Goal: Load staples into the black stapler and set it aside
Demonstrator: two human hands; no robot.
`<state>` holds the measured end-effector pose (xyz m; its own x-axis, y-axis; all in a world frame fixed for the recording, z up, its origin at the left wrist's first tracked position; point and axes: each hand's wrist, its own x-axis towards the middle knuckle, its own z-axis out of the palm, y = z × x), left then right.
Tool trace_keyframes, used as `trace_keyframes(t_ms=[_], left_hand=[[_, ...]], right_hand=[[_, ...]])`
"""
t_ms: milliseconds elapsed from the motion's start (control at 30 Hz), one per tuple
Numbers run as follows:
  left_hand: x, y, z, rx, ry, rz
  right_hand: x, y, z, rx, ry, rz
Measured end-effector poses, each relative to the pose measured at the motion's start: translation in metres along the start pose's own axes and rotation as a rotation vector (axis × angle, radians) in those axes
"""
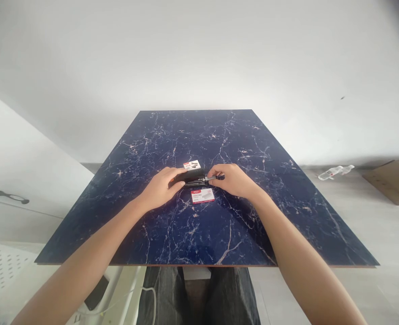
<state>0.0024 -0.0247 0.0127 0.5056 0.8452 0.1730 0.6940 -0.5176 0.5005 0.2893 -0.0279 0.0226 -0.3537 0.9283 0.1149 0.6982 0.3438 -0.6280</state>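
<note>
A black stapler (195, 174) lies in the middle of the dark blue table, with its metal channel facing me. My left hand (164, 186) is closed around its left end, thumb in front and fingers over the top. At the stapler's right end, my right hand (232, 180) pinches a thin metal piece (211, 178) that meets the channel; its exact shape is partly hidden by the fingers. Just in front of the stapler is a red and white staple box (202, 196). Behind it sits a small white box (192, 165) with a dark picture on it.
The marble-patterned table (199, 135) reaches back to a white wall. On the floor at right are a clear plastic bottle (335, 172) and a cardboard box (394, 180). A white cabinet with a dark handle (11, 197) stands at left. A pale cable (154, 298) hangs below the front edge.
</note>
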Motion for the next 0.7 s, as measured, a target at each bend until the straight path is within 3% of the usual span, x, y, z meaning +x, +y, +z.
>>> trace_keyframes(t_ms=[700], left_hand=[[0.0006,-0.0007,0.0002,-0.004,0.001,0.002]], right_hand=[[0.0018,0.0050,0.0008,0.038,0.011,0.036]])
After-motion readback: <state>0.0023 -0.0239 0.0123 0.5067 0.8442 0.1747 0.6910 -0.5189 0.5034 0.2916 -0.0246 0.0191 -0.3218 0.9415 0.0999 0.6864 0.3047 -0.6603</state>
